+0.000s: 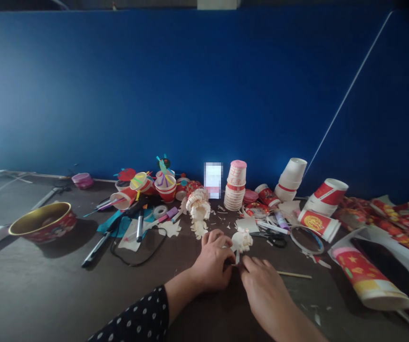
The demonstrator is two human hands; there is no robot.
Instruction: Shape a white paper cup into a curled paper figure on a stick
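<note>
Lower centre, hands: the left hand was curled closed, its fingertips against the left side of the curled paper-cup piece; the right hand was closed to a pinch, its fingertips at the white paper stem under that piece; the exact hold was partly hidden by the fingers.

Sleeve: a black polka-dot sleeve covered the left forearm at the lower left of the frame.

Just right of the hands: a thin wooden stick lay on the dark worktop; black-handled scissors lay farther up.

Upper centre: a larger curled paper-cup lantern stood near stacked paper cups; red cups and white foam cups stood around them.

Left side: a gold-rimmed red tin bowl sat tilted; a black marker and a tape roll lay nearer the centre.

Handling: a pinch low on the stem seemed the better hold, since it kept pressure off the thin curls; these looked easy to crush.
</note>
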